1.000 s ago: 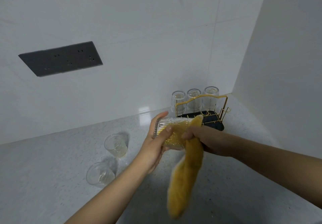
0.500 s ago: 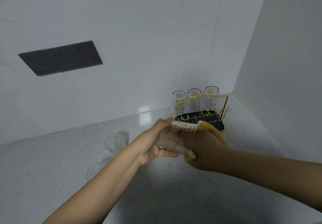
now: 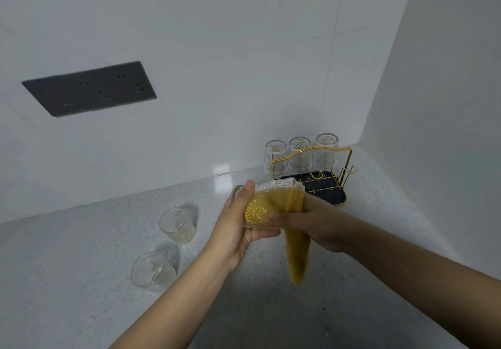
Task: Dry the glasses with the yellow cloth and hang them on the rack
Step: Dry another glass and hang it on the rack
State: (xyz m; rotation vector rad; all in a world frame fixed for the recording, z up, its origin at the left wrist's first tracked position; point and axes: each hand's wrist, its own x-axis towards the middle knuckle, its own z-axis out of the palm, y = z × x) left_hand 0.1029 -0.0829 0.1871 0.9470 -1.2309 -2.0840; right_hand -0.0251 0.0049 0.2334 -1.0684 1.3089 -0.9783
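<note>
My left hand (image 3: 238, 224) grips a patterned clear glass (image 3: 267, 199) on its side above the counter. My right hand (image 3: 317, 224) holds the yellow cloth (image 3: 296, 256); part of the cloth is stuffed inside the glass and its tail hangs down. Two more clear glasses stand upright on the counter to the left, one (image 3: 177, 225) farther back and one (image 3: 152, 272) nearer me. The gold wire rack (image 3: 343, 169) with a dark tray stands in the corner behind my hands, with three glasses (image 3: 299, 157) upside down on its back row.
The speckled white counter (image 3: 81, 281) runs from the left to the corner. White tiled walls close the back and the right side. A dark socket panel (image 3: 89, 88) is set in the back wall at upper left.
The cloth, bunched behind my right hand half a second ago, now shows inside the glass with its tail hanging down again. The glass has turned slightly in my left hand.
</note>
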